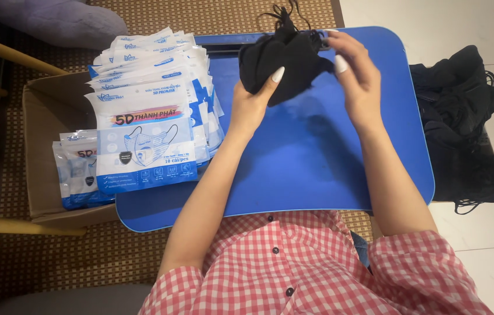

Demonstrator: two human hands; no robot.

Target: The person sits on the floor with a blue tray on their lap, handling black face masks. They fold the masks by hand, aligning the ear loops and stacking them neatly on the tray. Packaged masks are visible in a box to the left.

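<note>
Above a blue lap table [317,163], a small stack of black face masks [279,58] is clutched from below by the left hand [253,102], while the right hand [355,73] pinches its upper edge with curled fingers. How many masks it holds is unclear; one fanned pile of white-and-blue mask packets [153,99] overlaps a cardboard box [43,146], and one heap of black masks [468,128] is cut off at right.
</note>
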